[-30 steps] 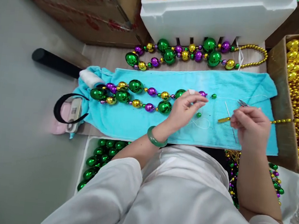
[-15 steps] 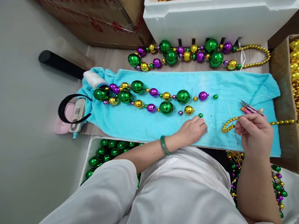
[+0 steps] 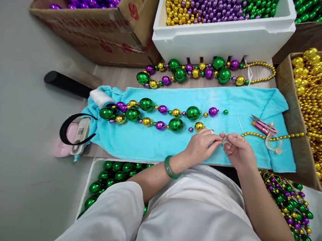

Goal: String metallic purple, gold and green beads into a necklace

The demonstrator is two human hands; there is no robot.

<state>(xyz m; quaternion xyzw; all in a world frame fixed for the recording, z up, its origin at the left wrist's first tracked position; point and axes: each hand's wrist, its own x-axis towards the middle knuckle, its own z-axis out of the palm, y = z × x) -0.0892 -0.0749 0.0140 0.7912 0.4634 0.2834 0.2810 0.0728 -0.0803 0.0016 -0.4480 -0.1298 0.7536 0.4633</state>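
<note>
My left hand (image 3: 202, 146) and my right hand (image 3: 240, 148) meet over the blue towel (image 3: 152, 146), fingertips pinched close together. A gold bead string (image 3: 285, 137) runs from the right and passes out of sight at my right hand, which grips its end. What my left fingertips pinch is too small to make out. Just beyond my left hand lies a gold bead (image 3: 199, 126), with a small purple bead (image 3: 190, 129) beside it. A doubled strand of large green, purple and gold beads (image 3: 146, 104) stretches across the towel to the left.
Scissors (image 3: 264, 123) lie near a clear plastic loop (image 3: 273, 144) and a needle (image 3: 240, 125). A thread spool (image 3: 101, 98) stands at left. A beaded necklace (image 3: 180, 74) lies along the white foam box (image 3: 221, 38). Cardboard boxes (image 3: 124, 28) flank it; a gold-bead box (image 3: 301, 123) stands right.
My right hand has moved left to meet my left hand, drawing the gold string's end along. My left fingers have lifted from the towel into a pinch. The view has tilted up.
</note>
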